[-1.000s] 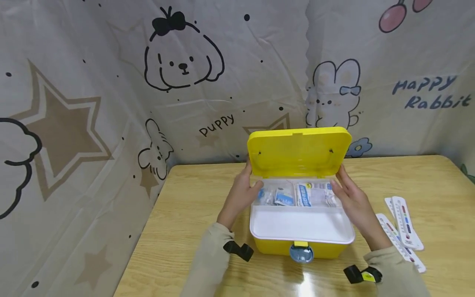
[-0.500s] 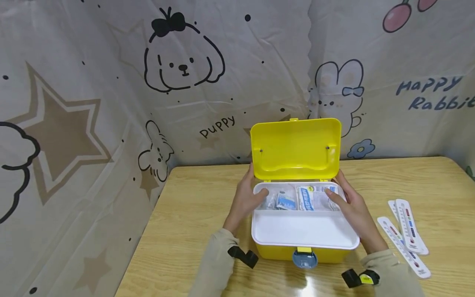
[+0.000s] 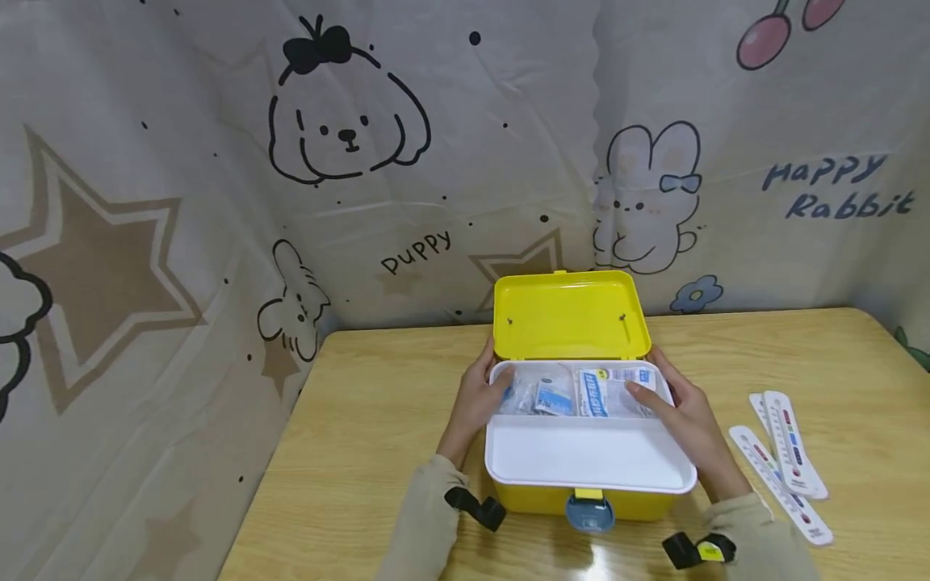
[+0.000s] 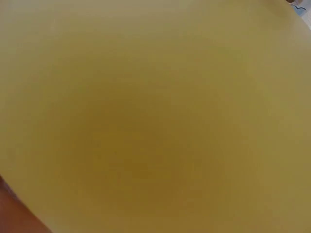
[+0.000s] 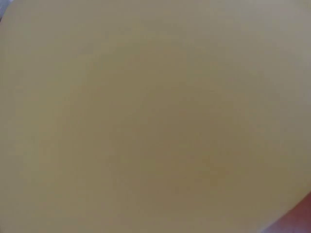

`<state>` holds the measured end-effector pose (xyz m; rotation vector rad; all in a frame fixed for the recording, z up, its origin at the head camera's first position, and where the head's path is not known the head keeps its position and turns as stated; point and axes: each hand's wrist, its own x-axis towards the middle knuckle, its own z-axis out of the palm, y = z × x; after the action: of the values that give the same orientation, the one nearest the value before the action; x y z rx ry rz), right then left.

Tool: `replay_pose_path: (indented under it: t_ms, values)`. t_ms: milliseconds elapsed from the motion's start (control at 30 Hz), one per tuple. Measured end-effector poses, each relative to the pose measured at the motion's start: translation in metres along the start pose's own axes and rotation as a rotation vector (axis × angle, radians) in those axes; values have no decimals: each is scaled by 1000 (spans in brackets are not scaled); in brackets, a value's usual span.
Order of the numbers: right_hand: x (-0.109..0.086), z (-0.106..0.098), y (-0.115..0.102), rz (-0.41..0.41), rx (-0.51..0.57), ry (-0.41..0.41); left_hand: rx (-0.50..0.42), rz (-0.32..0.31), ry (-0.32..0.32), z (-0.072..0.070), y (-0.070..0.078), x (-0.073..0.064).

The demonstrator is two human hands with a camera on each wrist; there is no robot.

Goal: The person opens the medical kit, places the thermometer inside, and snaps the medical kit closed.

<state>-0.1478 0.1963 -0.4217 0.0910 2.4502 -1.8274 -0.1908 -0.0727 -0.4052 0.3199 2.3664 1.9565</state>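
In the head view a yellow medicine box (image 3: 592, 503) stands on the table with its lid (image 3: 570, 316) tipped back on its hinges. A white tray (image 3: 588, 456) fills the top, its rear compartments holding clear packets (image 3: 520, 392), a blue-and-white packet (image 3: 554, 399) and a larger printed packet (image 3: 596, 392). My left hand (image 3: 474, 402) grips the left rear side, thumb over the rim. On the right side my right hand (image 3: 690, 415) holds the box, its thumb reaching over the printed packet. Other fingers are partly hidden behind the walls. Blurred yellow box wall fills both wrist views.
Several white thermometer cards (image 3: 790, 452) lie overlapping on the wooden table (image 3: 363, 452) to the right. A blue-grey latch (image 3: 590, 513) hangs at the box front. Behind the table's back edge hangs a patterned cloth (image 3: 465, 161).
The lid has swung from leaning forward, through upright, to tipped back. Both hands have stayed at the box's sides, and the right thumb has moved inward over the tray.
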Motion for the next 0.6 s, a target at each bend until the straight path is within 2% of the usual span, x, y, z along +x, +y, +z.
replay_pose_path:
  t_ms: [133,367,600]
  values:
    - [-1,2,1,14,30,4,3,-31,-1,-3,6,-4]
    - [-3,2,3,46,73,1,20,-36,48,-1,-31,10]
    - [-9,-9,11,92,85,-21,96,-90,76,1,-30,7]
